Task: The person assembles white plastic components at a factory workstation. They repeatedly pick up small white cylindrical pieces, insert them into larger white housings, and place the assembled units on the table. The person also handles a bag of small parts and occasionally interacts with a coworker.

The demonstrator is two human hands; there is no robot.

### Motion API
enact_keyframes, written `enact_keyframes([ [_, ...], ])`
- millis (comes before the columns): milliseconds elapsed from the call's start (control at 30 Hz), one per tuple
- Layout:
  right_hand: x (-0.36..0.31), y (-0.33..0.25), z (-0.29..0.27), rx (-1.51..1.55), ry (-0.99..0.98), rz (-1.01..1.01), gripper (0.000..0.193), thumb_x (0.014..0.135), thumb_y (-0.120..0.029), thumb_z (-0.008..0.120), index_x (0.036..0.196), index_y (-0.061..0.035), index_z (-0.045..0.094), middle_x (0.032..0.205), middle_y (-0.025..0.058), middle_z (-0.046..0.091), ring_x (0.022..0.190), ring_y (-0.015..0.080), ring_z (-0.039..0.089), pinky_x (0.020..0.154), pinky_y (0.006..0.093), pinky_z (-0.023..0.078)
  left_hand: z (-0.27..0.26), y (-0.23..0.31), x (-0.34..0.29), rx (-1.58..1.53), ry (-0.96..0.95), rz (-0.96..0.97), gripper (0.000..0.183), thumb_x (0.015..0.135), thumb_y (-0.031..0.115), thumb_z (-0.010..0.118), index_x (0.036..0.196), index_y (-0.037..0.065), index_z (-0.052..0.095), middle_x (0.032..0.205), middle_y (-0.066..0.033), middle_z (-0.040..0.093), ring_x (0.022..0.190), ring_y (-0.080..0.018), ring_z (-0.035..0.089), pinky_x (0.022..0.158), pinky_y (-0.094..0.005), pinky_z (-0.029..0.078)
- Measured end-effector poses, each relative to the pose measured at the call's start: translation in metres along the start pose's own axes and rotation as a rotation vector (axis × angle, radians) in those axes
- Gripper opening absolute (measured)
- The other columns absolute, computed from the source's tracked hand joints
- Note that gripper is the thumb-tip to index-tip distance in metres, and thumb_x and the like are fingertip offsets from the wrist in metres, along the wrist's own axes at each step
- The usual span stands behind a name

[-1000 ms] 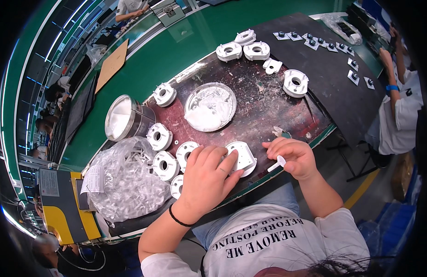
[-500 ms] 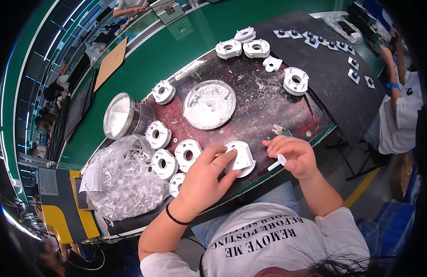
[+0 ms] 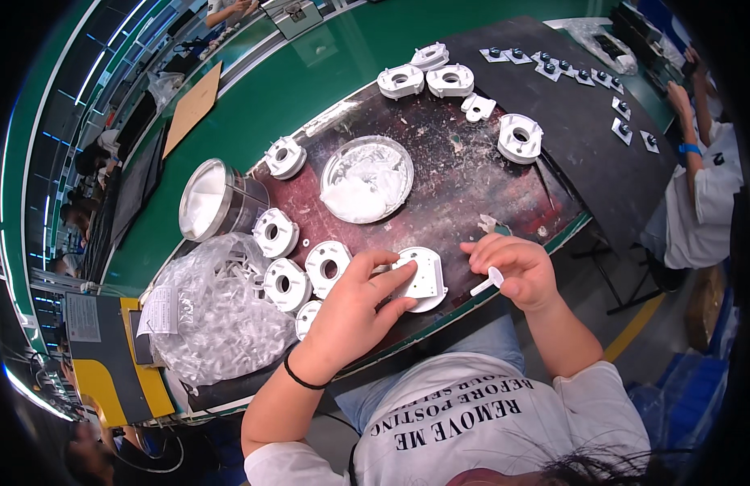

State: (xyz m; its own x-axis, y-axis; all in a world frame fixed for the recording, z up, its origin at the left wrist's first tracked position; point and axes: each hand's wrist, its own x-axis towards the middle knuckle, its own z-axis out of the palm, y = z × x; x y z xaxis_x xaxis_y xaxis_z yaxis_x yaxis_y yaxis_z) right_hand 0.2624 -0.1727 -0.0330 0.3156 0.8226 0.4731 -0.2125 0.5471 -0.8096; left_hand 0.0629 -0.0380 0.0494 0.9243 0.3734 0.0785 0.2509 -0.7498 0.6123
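Observation:
Near the front edge of the work board, my left hand [image 3: 348, 301] grips a white plastic housing [image 3: 427, 278] by its left side, thumb and fingers closed on it. The housing lies with its flat face up, and small holes show in that face. Just right of it, my right hand [image 3: 521, 274] is raised with a small white plastic pin [image 3: 495, 276] pinched in its fingers. The pin has a round, cup-like head, and its thin stem points toward the housing, apart from it. My left fingers partly cover the housing.
More white ring-shaped housings [image 3: 286, 285] stand left of my left hand, others [image 3: 450, 81] at the far edge. Beyond lie a round dish [image 3: 407, 180] of white material and a tub [image 3: 249, 204]. A clear bag [image 3: 221, 324] holds white parts. A co-worker [image 3: 709, 194] sits right.
My hands, the housing and the pin stay almost where they were. My left hand has shifted very slightly on the housing.

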Motion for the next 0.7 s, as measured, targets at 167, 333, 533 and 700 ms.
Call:
enact_keyframes([
  [167, 0.000, 0.000, 0.000, -0.013, 0.001, -0.006, 0.031, 0.077, -0.026, 0.071, 0.089, 0.0018, 0.065, 0.090, 0.0111, 0.065, 0.091, 0.0237, 0.060, 0.096, 0.0480, 0.041, 0.000, -0.004, 0.002, -0.018, -0.007, 0.008, 0.040, 0.074, 0.012, 0.073, 0.113, 0.007, 0.063, 0.112, -0.0118, 0.054, 0.094, -0.0251, 0.057, 0.080, -0.0325, 0.048],
  [333, 0.000, 0.001, 0.001, -0.018, 0.012, -0.011, 0.032, 0.078, -0.027, 0.071, 0.089, 0.0019, 0.066, 0.090, 0.0115, 0.066, 0.091, 0.0238, 0.060, 0.096, 0.0475, 0.042, 0.000, -0.006, 0.002, -0.057, -0.016, 0.001, 0.038, 0.074, 0.012, 0.073, 0.111, 0.006, 0.064, 0.112, -0.0120, 0.055, 0.097, -0.0253, 0.059, 0.081, -0.0323, 0.049],
  [533, 0.002, -0.001, 0.002, -0.046, 0.000, -0.005, 0.030, 0.077, -0.024, 0.071, 0.089, 0.0019, 0.066, 0.091, 0.0114, 0.066, 0.092, 0.0236, 0.060, 0.096, 0.0463, 0.042, 0.000, -0.001, 0.001, -0.049, 0.007, 0.004, 0.034, 0.075, 0.012, 0.071, 0.108, 0.006, 0.065, 0.113, -0.0126, 0.056, 0.096, -0.0268, 0.059, 0.082, -0.0336, 0.049],
  [700, 0.025, -0.012, 0.004, -0.253, -0.037, -0.071, 0.025, 0.073, -0.019, 0.071, 0.088, 0.0004, 0.066, 0.090, 0.0106, 0.066, 0.090, 0.0242, 0.060, 0.094, 0.0449, 0.042, 0.001, 0.000, -0.002, -0.002, 0.029, 0.008, 0.031, 0.075, 0.012, 0.072, 0.106, 0.007, 0.066, 0.114, -0.0140, 0.056, 0.097, -0.0280, 0.059, 0.082, -0.0343, 0.048],
])
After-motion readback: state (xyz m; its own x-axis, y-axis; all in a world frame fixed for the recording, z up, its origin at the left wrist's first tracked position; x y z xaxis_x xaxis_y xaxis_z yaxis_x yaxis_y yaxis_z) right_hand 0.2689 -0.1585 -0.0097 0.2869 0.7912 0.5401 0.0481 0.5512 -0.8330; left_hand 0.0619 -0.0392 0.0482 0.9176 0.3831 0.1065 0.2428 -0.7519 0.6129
